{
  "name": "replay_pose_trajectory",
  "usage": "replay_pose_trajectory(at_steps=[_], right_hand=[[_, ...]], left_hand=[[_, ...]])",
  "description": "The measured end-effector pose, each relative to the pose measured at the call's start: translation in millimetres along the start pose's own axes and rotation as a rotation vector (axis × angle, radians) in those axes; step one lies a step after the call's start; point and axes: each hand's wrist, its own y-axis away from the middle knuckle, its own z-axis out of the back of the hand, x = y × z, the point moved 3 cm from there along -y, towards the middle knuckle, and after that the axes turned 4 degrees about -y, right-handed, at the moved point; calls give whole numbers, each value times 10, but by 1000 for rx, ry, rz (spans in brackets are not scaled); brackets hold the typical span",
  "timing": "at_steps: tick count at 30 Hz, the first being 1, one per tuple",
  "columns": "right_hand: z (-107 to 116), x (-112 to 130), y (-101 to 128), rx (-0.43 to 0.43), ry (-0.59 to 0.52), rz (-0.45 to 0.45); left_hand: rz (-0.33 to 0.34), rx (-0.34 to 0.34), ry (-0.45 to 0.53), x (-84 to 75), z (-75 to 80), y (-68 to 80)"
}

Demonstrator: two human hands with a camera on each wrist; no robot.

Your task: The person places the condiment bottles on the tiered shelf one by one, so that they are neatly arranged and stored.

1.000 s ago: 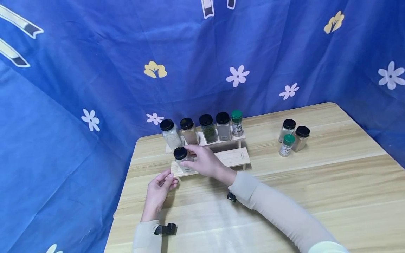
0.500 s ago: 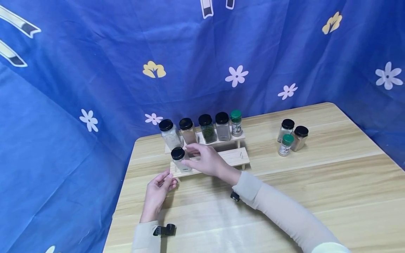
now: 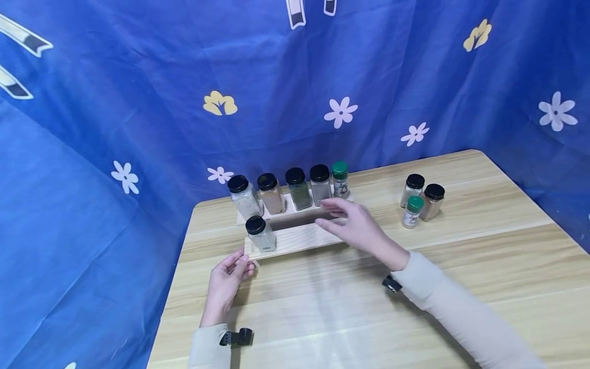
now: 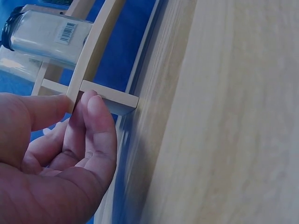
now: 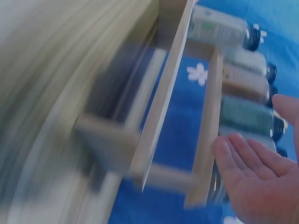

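On the lower step of the wooden rack stands one black-lidded jar, alone at the left end, while the left hand pinches the rack's near-left corner and steadies it on the tabletop. The right hand hangs released and empty above the right end of that step, fingers spread, just in front of the five jars on the upper step. I'd judge it is between jars, and the next move calls for a reach right to the three loose jars.
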Motion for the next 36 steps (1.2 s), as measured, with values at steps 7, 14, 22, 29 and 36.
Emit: replay_pose_trajectory(at_steps=[7,14,22,29,36], right_hand=[[547,-137,226,-99,88,-28],[1084,-288,410,-222,126,-12],[1668,-508,603,-398,201,-66],[1895,-778,709,-454,205,-145],[1884,-1072,719,-403,217,-187]], left_hand=[[6,-11,-18,27,35,11],[-1,-11,-15,22,33,9],[3,-10,-25,-6,22,19],[-2,-11,-34,-35,7,26],[4,-8,-27,-15,-12,9]])
